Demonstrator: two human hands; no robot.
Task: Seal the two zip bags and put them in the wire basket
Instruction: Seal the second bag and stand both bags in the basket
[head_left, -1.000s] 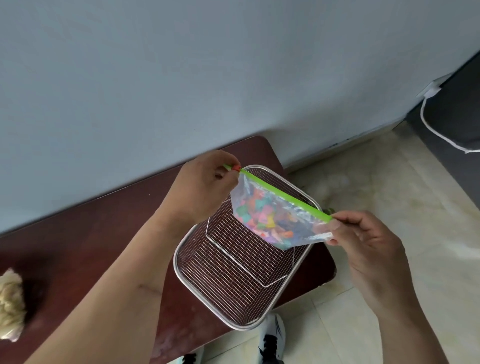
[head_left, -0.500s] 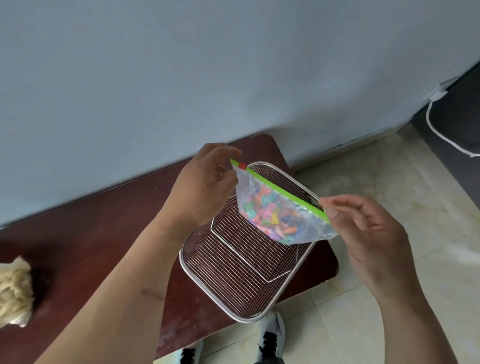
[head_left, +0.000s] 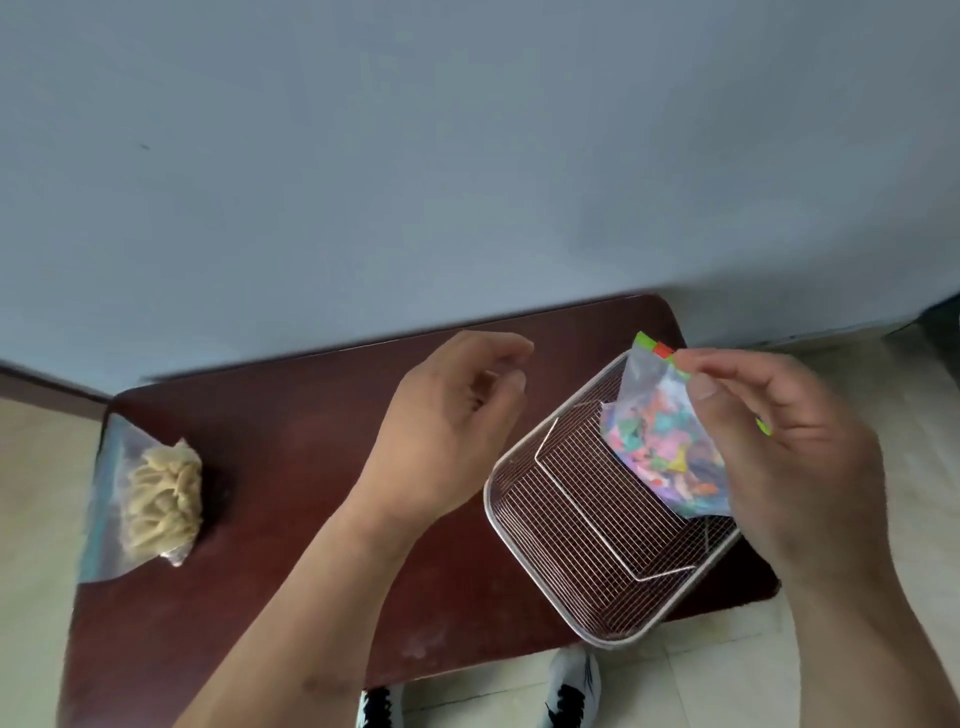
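Clear zip bag of multicoloured bits (head_left: 662, 447) with a green zip strip and red slider hangs from the right hand (head_left: 779, 457), pinched near its top edge between thumb and fingertips (head_left: 702, 385). Bag is tilted, top corner up toward the wall, its lower end down inside the rectangular silver wire basket (head_left: 597, 525); whether it touches the mesh floor, cannot tell. Zip strip partly hidden behind the right hand, so sealed or not is unclear along that stretch.

Left hand (head_left: 452, 426) is off the bag, holding nothing, fingers loosely curled and slightly apart, hovering over the dark red-brown desk (head_left: 291, 441) just left of the basket. Some motion blur on both hands.

Wire basket sits on the right end of the desk, turned at an angle, one corner overhanging the front edge. A folded wire handle lies inside it.

Second clear zip bag of pale beige pasta-like pieces (head_left: 156, 499) lies flat on the far left end of the desk, well apart from both hands and the basket. Its top end points toward the wall; seal state too blurred to tell.

Pale tiled floor (head_left: 727, 675) below, white shoes (head_left: 571, 686) at the bottom edge.
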